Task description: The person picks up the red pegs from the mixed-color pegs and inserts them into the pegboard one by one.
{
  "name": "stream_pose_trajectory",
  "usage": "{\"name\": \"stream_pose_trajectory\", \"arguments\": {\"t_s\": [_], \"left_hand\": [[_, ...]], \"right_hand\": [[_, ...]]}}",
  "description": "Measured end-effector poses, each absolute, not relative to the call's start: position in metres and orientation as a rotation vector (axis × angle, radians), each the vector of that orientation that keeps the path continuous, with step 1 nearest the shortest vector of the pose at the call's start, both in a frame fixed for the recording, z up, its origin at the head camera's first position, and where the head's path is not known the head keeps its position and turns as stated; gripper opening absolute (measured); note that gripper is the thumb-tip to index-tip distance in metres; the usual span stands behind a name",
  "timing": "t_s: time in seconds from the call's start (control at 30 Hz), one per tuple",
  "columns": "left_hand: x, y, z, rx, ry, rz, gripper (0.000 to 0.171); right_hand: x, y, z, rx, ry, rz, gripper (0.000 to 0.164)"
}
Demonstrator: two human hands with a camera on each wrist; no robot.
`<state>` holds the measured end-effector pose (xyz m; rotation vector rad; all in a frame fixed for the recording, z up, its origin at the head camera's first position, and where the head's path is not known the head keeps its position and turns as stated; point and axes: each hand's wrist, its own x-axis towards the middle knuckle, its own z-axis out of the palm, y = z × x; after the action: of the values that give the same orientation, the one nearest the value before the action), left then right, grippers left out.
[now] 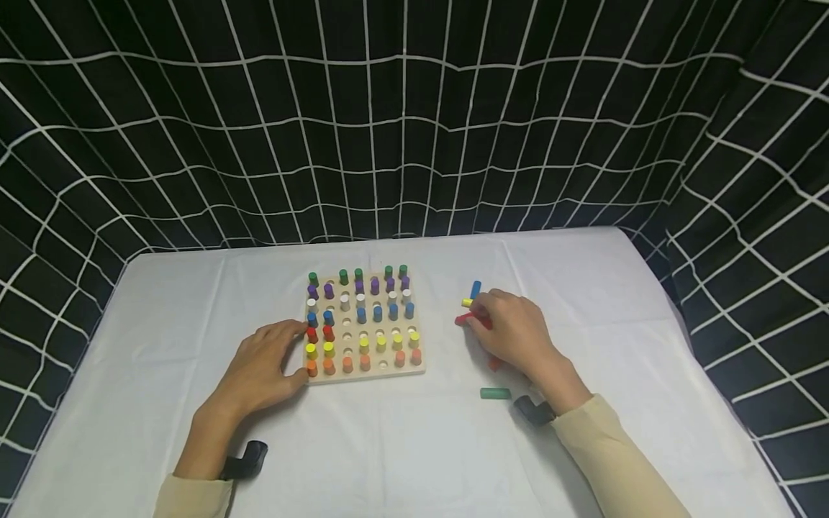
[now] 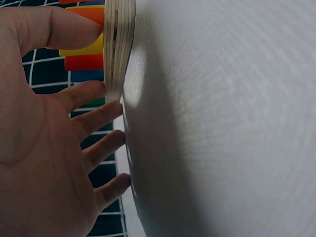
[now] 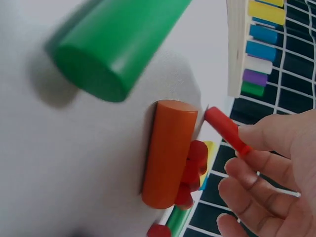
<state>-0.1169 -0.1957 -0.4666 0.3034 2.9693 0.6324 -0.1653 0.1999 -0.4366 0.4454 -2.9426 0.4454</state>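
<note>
A light wooden pegboard (image 1: 369, 374) stands left of centre in the head view, with rows of green, purple, white, blue, red, yellow and orange pegs upright in it. Several of its holes hold no peg. My left hand (image 1: 262, 367) rests at the board's left side, its fingers spread; in the left wrist view the thumb (image 2: 74, 30) lies by the orange peg at the board's edge. To the right of the board, my right hand (image 1: 518, 331) pinches a red peg (image 3: 227, 130) between thumb and index finger, the other fingers loosely bent.
Around the right hand lie loose pegs: a blue one (image 1: 476, 289), a yellow one (image 1: 467, 303), an orange one (image 3: 169, 153), a green one (image 1: 495, 393) and several red ones (image 3: 192, 170). A white cloth (image 1: 388, 453) covers the table. Dark, white-gridded curtains (image 1: 414, 144) enclose it.
</note>
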Motion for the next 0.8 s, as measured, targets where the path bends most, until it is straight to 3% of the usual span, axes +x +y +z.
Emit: {"name": "stream_pose_trajectory", "arguments": {"t_s": [0.3,0.8], "left_hand": [[-0.116,-0.196,-0.465,0.308,2.974,0.626,0.069],[-0.117,-0.198,-0.467,0.298,2.968,0.649,0.068]], "right_hand": [[-0.169,0.191,-0.436,0.538,-2.917,0.508,0.019],[-0.171,0.172,-0.424,0.808,-2.817,0.523,0.01]]}}
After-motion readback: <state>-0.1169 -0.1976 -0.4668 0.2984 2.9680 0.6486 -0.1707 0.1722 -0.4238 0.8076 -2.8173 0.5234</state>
